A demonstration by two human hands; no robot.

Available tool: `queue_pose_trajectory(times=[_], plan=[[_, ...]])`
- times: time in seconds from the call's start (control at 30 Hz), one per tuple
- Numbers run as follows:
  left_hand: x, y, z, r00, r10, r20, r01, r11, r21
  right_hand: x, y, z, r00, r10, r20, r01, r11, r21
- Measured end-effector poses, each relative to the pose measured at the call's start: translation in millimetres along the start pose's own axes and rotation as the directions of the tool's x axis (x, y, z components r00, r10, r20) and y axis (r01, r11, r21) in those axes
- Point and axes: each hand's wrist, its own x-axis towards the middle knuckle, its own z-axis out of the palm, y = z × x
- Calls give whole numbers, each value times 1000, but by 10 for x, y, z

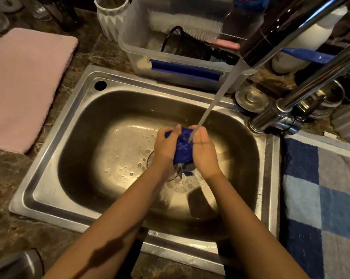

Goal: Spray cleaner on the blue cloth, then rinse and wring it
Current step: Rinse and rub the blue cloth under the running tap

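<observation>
A bunched-up, wet blue cloth (183, 147) is held over the middle of the steel sink (49, 178), just above the drain. My left hand (167, 146) grips its left side and my right hand (203, 152) grips its right side, the cloth squeezed between them. A stream of water (214, 97) runs from the chrome faucet (270, 45) and lands on the top of the cloth between my hands. A corner of the cloth hangs down below my palms. No spray bottle is identifiable.
A folded pink towel (23, 87) lies on the counter to the left. A clear plastic bin (170, 63) with brushes stands behind the sink. A blue checked towel (320, 198) lies on the right. Metal lids and jars crowd the faucet base (274, 119).
</observation>
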Motion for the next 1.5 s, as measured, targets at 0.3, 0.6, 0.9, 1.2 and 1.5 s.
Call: queue_pose_trajectory(times=[0.3, 0.6, 0.9, 1.2, 1.5], plan=[[-94, 86, 135, 977, -185, 104, 194, 977, -82, -158, -204, 115, 941, -264, -210, 128, 856, -500], [-19, 45, 35, 999, 29, -25, -25, 991, 132, 141, -197, -89, 997, 78, -6, -75, 920, -385], [23, -9, -93, 998, 58, -38, -50, 982, 183, -25, -164, -174, 997, -71, -19, 69, 994, -83], [-59, 154, -307, 887, -66, 456, 90, 995, -31, -111, -554, -237, 997, -51, 52, 47, 996, 79], [61, 124, -220, 899, -259, 354, 312, 945, -101, -25, -780, -165, 998, 25, 62, -19, 995, -93]])
